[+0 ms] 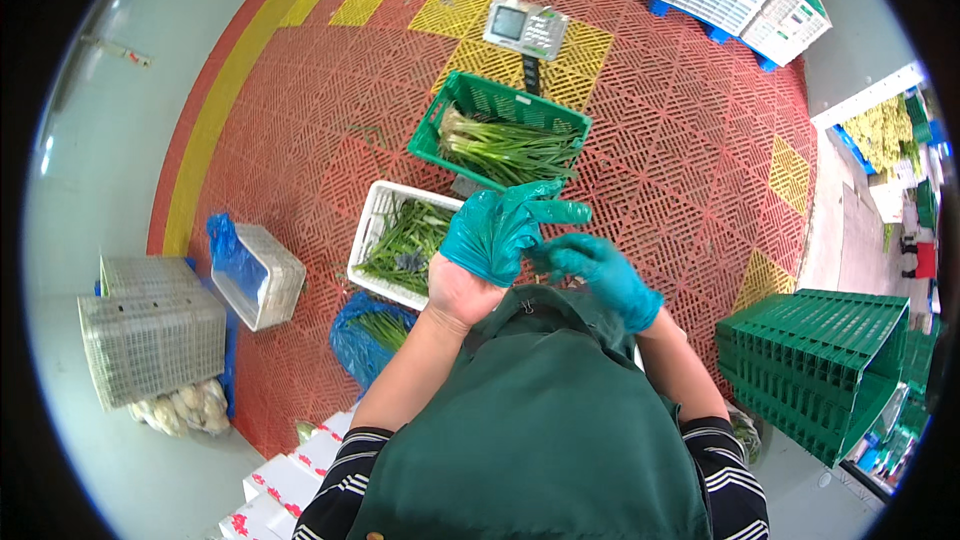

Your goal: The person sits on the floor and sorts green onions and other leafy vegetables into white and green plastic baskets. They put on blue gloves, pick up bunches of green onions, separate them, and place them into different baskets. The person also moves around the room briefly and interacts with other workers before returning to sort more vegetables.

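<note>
My left hand (491,236) is held up with its palm towards me, in a thin teal glove that covers the fingers and upper palm. The heel of that palm and the wrist are bare. Its fingers point right and hold nothing. Close beside it, my right hand (600,274) wears a similar glove reaching the wrist. Blur at the right fingertips hides whether they grip anything. Beyond both hands, a green plastic crate (427,136) holds a bunch of scallions (510,146). Left of my hands, a white plastic crate (364,240) contains loose cut greens (405,240).
A digital scale display (525,28) stands behind the green crate. Blue bag (352,334) with greens lies near my left forearm. At left are a tipped crate (281,277) and stacked crates (154,345); at right, nested green crates (810,367). White cartons (281,495) stand lower left.
</note>
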The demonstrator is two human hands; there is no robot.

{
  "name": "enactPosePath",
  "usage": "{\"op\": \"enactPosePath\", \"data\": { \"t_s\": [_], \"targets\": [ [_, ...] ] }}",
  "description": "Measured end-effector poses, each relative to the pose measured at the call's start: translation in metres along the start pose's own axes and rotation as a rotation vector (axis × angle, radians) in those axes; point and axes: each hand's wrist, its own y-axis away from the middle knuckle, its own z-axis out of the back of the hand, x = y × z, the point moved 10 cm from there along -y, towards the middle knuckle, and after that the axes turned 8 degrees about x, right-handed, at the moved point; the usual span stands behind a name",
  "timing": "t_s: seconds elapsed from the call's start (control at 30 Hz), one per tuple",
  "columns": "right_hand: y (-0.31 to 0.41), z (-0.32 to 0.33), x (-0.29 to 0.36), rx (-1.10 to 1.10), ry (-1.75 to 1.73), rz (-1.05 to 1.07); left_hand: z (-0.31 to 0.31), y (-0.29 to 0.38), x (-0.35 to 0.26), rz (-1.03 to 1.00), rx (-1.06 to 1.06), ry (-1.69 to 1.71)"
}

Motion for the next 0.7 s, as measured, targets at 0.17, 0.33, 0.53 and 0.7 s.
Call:
{"op": "enactPosePath", "data": {
  "t_s": [0.17,0.33,0.53,0.7],
  "targets": [
    [-0.002,0.085,0.037,-0.138,-0.123,0.252,0.017,-0.078,0.043,-0.053,-0.24,-0.189],
    [0.037,0.202,0.09,-0.277,-0.124,0.35,-0.029,-0.179,0.122,0.159,0.081,-0.359],
    [0.092,0.303,0.127,-0.532,-0.133,0.491,-0.037,-0.274,0.214,0.487,0.086,-0.346],
    [0.136,0.372,0.144,-0.793,-0.143,0.572,-0.058,-0.337,0.283,0.739,0.144,-0.188]
  ]
}}
